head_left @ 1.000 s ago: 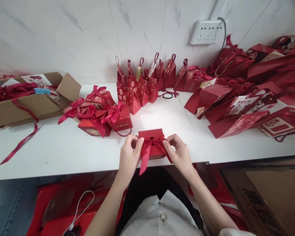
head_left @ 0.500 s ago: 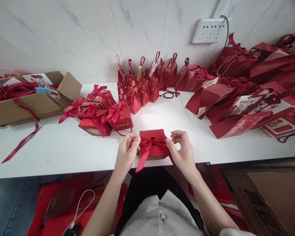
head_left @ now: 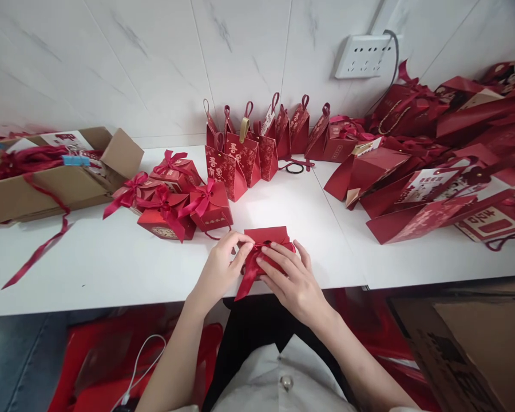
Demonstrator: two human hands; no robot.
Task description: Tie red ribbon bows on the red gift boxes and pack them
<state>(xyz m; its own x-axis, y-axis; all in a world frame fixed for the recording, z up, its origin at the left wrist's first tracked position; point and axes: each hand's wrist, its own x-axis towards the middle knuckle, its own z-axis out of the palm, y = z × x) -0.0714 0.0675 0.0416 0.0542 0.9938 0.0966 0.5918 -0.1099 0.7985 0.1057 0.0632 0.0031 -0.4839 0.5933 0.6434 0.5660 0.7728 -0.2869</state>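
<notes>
A small red box [head_left: 266, 234] with a red ribbon bow [head_left: 249, 273] sits near the front edge of the white table. At its left side, my left hand [head_left: 228, 257] pinches the ribbon between thumb and forefinger. My right hand [head_left: 289, 273] lies across the front and right of the box, fingers spread over the bow, partly hiding it. To the left behind my left hand stand several finished-looking red boxes with bows [head_left: 210, 206]. Part of the ribbon hangs down at the box's front left.
A cardboard box [head_left: 47, 194] of ribbons and cards stands at the left, one ribbon trailing out. Several red pouches [head_left: 240, 157] line the wall. Red packages [head_left: 381, 166] pile up at the right. A black ring [head_left: 294, 168] lies behind the box.
My right hand has moved left from the box's right side onto its front and the bow. My left hand has shifted slightly right, onto the ribbon.
</notes>
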